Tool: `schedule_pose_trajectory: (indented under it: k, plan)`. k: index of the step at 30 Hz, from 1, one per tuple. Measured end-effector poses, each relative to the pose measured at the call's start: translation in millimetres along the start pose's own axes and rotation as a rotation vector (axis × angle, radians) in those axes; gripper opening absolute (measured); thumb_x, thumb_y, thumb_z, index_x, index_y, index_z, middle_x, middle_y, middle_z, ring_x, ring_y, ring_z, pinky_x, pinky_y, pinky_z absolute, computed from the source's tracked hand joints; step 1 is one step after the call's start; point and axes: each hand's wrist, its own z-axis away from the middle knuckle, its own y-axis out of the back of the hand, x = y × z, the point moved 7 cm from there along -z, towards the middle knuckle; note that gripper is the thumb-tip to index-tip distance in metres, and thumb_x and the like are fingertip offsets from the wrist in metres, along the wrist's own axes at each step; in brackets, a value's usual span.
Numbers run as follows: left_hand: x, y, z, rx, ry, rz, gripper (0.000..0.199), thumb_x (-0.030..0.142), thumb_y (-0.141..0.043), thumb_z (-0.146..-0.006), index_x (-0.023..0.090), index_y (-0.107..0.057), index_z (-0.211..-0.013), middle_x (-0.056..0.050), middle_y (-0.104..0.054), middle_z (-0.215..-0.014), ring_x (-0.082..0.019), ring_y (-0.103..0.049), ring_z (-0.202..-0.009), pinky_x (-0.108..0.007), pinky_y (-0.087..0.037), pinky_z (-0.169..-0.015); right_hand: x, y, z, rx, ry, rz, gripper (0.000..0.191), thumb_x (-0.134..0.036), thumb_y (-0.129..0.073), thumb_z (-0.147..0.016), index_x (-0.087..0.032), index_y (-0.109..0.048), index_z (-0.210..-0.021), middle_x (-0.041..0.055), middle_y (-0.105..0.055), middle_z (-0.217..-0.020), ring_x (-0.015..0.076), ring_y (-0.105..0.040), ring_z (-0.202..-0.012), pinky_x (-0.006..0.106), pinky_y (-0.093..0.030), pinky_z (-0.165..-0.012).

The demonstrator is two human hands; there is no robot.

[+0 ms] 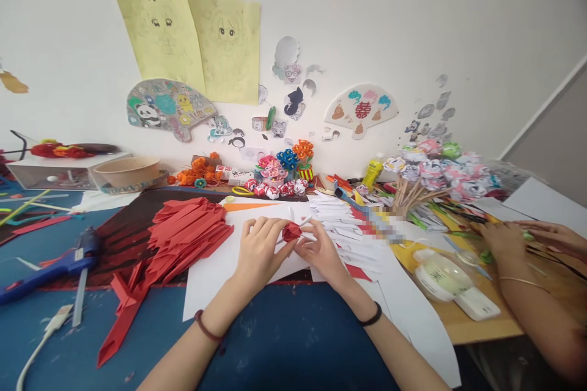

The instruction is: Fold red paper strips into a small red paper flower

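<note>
Between my two hands, above a white paper sheet (202,293), is a small folded red paper flower (291,232). My left hand (263,250) pinches it from the left with thumb and fingers. On the other side, my right hand (321,253) has its fingertips closed on the flower's right edge, where a bit of white shows. A heap of folded red paper strips (188,232) lies left of my hands. Folded white paper strips (343,226) spread out to the right.
A blue glue gun (68,266) lies at left, near a white cable (46,336). Paper flower bunches (431,171) and a yellow bottle (373,171) stand toward the wall. At right, another person's hands (504,244) work beside a clear round container (443,275).
</note>
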Motion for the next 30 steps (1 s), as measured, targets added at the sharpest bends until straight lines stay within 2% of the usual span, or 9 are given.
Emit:
schedule_pose_trajectory:
  k: [3,6,11,14,17,19,22,26,30]
  plan:
    - [0.9,-0.6,1.5,0.002,-0.015,-0.055,0.021,0.036,-0.055,-0.091,0.020,-0.062,-0.104,-0.007,-0.069,-0.097,-0.021,-0.057,-0.088,-0.037,-0.033,-0.083,-14.5,11.4,2.1,0.161,0.187,0.259,0.062,-0.042,-0.075,-0.074,-0.027,-0.048,-0.128,0.0080,-0.062,-0.115,0.0223,-0.061,-0.097,0.040,-0.051,-0.087]
    - [2.8,-4.2,2.3,-0.038,-0.040,-0.035,0.025,0.039,-0.055,-0.091,0.020,-0.059,-0.107,-0.007,-0.068,-0.099,-0.021,-0.056,-0.088,-0.036,-0.034,-0.080,-21.3,14.2,4.7,0.211,0.248,0.346,0.054,-0.039,-0.074,-0.076,-0.026,-0.052,-0.123,0.0076,-0.066,-0.105,0.0236,-0.063,-0.094,0.042,-0.051,-0.090]
    - [2.8,-10.5,1.5,-0.118,-0.062,0.082,0.042,0.046,-0.058,-0.088,0.021,-0.051,-0.121,-0.008,-0.064,-0.110,-0.023,-0.055,-0.095,-0.034,-0.036,-0.078,-14.1,9.4,1.1,0.103,0.166,0.168,0.047,-0.040,-0.074,-0.077,-0.024,-0.053,-0.116,0.0050,-0.067,-0.094,0.0222,-0.065,-0.093,0.038,-0.051,-0.091]
    - [-0.5,-10.9,2.0,-0.112,-0.043,0.082,0.042,0.043,-0.059,-0.087,0.021,-0.051,-0.122,-0.007,-0.063,-0.110,-0.022,-0.055,-0.096,-0.034,-0.036,-0.079,-12.3,9.5,0.3,0.084,0.162,0.178,0.061,-0.041,-0.074,-0.077,-0.025,-0.045,-0.128,0.0057,-0.065,-0.101,0.0214,-0.064,-0.092,0.038,-0.051,-0.089]
    - [-1.6,-10.6,3.2,-0.102,-0.041,0.029,0.036,0.041,-0.059,-0.088,0.021,-0.054,-0.118,-0.007,-0.064,-0.108,-0.022,-0.055,-0.095,-0.035,-0.035,-0.079,-21.4,18.2,5.0,0.224,0.282,0.403,0.073,-0.041,-0.076,-0.074,-0.027,-0.040,-0.136,0.0090,-0.058,-0.116,0.0230,-0.061,-0.094,0.040,-0.051,-0.085]
    - [-2.3,-11.9,3.6,-0.115,-0.033,-0.016,0.036,0.043,-0.059,-0.087,0.021,-0.055,-0.114,-0.007,-0.064,-0.105,-0.022,-0.055,-0.092,-0.035,-0.034,-0.078,-29.6,17.4,9.4,0.255,0.402,0.578,0.054,-0.038,-0.073,-0.078,-0.028,-0.053,-0.127,0.0093,-0.058,-0.116,0.0253,-0.057,-0.100,0.042,-0.048,-0.089]
    - [-3.9,-17.4,4.2,-0.172,-0.031,-0.038,0.039,0.049,-0.062,-0.082,0.020,-0.056,-0.108,-0.006,-0.064,-0.097,-0.022,-0.054,-0.088,-0.035,-0.034,-0.075,-33.6,8.9,11.6,0.164,0.506,0.717,0.026,-0.033,-0.067,-0.085,-0.027,-0.065,-0.111,0.0073,-0.063,-0.105,0.0256,-0.055,-0.101,0.042,-0.045,-0.090]
    - [-11.8,-23.5,5.2,-0.247,-0.005,0.054,0.042,0.052,-0.065,-0.079,0.021,-0.057,-0.106,-0.004,-0.065,-0.096,-0.022,-0.054,-0.088,-0.034,-0.034,-0.076,-31.2,5.9,9.2,0.097,0.508,0.706,0.022,-0.030,-0.064,-0.088,-0.025,-0.067,-0.109,0.0057,-0.068,-0.098,0.0243,-0.057,-0.095,0.041,-0.047,-0.085]
    - [-20.4,-29.0,7.8,-0.342,0.040,0.155,0.036,0.044,-0.066,-0.082,0.023,-0.058,-0.109,-0.003,-0.066,-0.099,-0.021,-0.055,-0.091,-0.033,-0.035,-0.077,-23.0,6.0,5.3,0.039,0.460,0.632,0.025,-0.032,-0.064,-0.088,-0.025,-0.068,-0.111,0.0060,-0.069,-0.101,0.0244,-0.059,-0.097,0.041,-0.048,-0.086]
